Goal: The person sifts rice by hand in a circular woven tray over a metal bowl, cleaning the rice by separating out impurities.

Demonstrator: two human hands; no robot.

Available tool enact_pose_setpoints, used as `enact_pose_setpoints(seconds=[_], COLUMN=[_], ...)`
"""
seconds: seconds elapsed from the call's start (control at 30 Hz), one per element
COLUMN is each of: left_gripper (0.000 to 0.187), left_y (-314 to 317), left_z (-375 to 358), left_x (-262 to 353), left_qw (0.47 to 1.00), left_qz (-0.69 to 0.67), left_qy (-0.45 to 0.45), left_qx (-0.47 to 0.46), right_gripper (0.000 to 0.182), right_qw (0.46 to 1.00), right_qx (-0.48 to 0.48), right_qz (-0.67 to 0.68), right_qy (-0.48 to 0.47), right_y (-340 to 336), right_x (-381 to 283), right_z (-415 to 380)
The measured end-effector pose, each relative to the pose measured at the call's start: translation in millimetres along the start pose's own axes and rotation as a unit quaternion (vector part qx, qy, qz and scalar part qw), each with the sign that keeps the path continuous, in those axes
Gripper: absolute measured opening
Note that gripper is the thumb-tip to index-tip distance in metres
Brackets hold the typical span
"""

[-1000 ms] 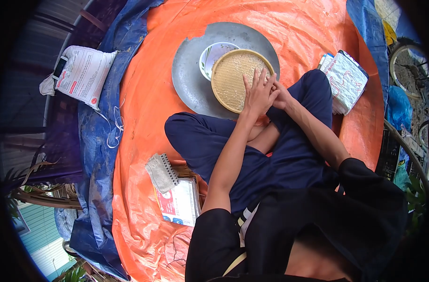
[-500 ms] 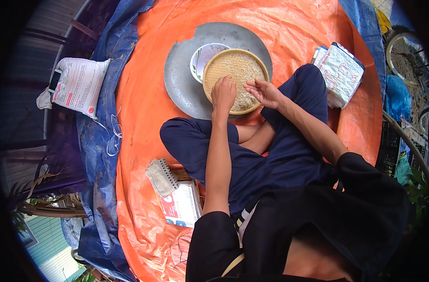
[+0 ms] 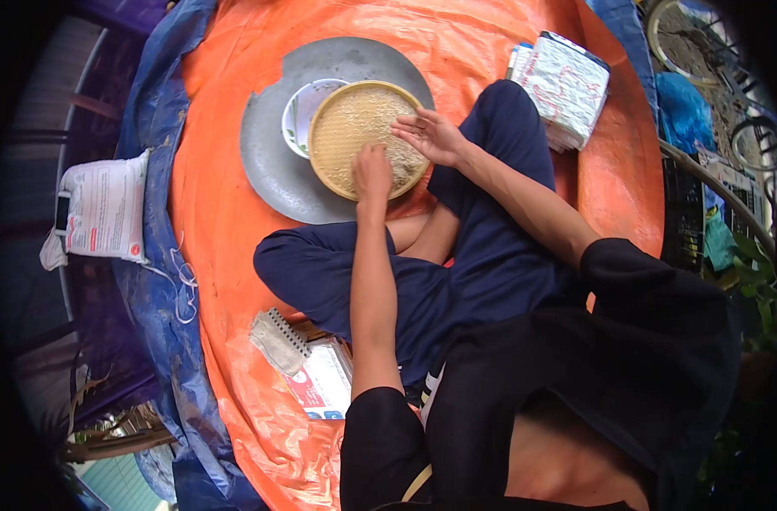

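Observation:
A round woven bamboo basket point(image 3: 341, 128) holds a spread of pale grain point(image 3: 367, 111), heaped and darker at its near right side. My left hand point(image 3: 372, 176) is over the near part of the basket, fingers curled down and closed at the grain; whatever they pinch is hidden. Over the basket's right rim, my right hand point(image 3: 431, 138) is held with its fingers stretched out, and nothing shows in it. Partly under the basket is a white bowl point(image 3: 296, 111) with a green leaf pattern. Both rest on a large round grey metal tray point(image 3: 265, 162).
An orange tarp point(image 3: 209, 111) lies beneath, edged by a blue one point(image 3: 154, 128). A printed white packet point(image 3: 563, 85) sits to the right. A spiral notebook point(image 3: 279, 343) and papers point(image 3: 324, 383) are by my left knee. A white sack point(image 3: 107, 209) stands far left.
The whole view has shifted. Relative to the basket, my left hand has moved right and nearer to me, its fingers now curled. My right hand has moved farther forward, its fingers straighter.

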State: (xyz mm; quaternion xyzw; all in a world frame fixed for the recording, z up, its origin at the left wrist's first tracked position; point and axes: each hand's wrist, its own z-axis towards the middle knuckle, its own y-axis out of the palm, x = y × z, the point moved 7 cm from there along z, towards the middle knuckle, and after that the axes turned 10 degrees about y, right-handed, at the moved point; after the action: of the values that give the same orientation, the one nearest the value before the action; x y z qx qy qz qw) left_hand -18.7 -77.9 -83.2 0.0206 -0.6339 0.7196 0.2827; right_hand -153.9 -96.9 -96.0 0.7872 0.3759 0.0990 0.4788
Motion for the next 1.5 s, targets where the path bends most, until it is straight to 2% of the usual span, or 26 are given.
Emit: enact_pose_setpoints(seconds=[0.1, 0.17, 0.27, 0.4, 0.63, 0.87, 1.1, 1.27, 1.37, 1.5], left_gripper=[0.019, 0.015, 0.012, 0.010, 0.012, 0.009, 0.012, 0.012, 0.013, 0.016], left_y=[-23.4, -32.6, -36.9, -33.7, -12.5, 2.2, -2.2, 1.1, -3.8, -16.2], left_z=[1.1, -1.6, -4.9, -5.8, -6.4, -3.1, -6.9, -6.7, -6.3, -4.9], left_x=[-20.4, -32.6, -40.4, -41.2, -31.8, -21.4, -9.0, -7.5, -12.8, -20.0], left_qw=[0.997, 0.993, 0.989, 0.990, 0.990, 0.993, 0.992, 0.983, 0.987, 0.993], left_qz=[-0.011, -0.022, -0.051, -0.069, -0.072, 0.081, 0.125, 0.165, 0.136, 0.051], left_qy=[-0.019, -0.081, -0.116, -0.107, -0.094, -0.035, -0.003, -0.023, -0.045, -0.095], left_qx=[0.075, 0.079, 0.070, 0.057, -0.078, -0.083, -0.030, -0.072, -0.069, -0.039], right_gripper=[0.053, 0.054, 0.055, 0.060, 0.064, 0.068, 0.065, 0.065, 0.064, 0.056], right_qw=[0.999, 0.999, 0.996, 0.995, 0.996, 0.997, 0.996, 0.996, 0.997, 0.994], right_qx=[-0.035, -0.035, -0.047, -0.057, -0.064, -0.053, -0.067, -0.070, -0.056, 0.017], right_qz=[0.007, 0.031, 0.074, 0.073, 0.061, 0.059, 0.063, 0.061, 0.047, -0.104], right_qy=[-0.014, -0.022, -0.024, -0.031, -0.021, -0.022, 0.003, 0.001, -0.005, 0.025], right_y=[-6.7, -8.0, -2.9, -1.6, -3.2, -2.5, 0.5, -1.3, -1.1, -11.3], right_x=[-4.9, -11.0, -11.4, -12.9, -10.4, -10.0, -8.3, -8.0, -7.9, 0.2], right_z=[3.4, -2.1, -1.7, 0.3, 0.2, 2.0, 2.0, -0.2, -1.1, 3.5])
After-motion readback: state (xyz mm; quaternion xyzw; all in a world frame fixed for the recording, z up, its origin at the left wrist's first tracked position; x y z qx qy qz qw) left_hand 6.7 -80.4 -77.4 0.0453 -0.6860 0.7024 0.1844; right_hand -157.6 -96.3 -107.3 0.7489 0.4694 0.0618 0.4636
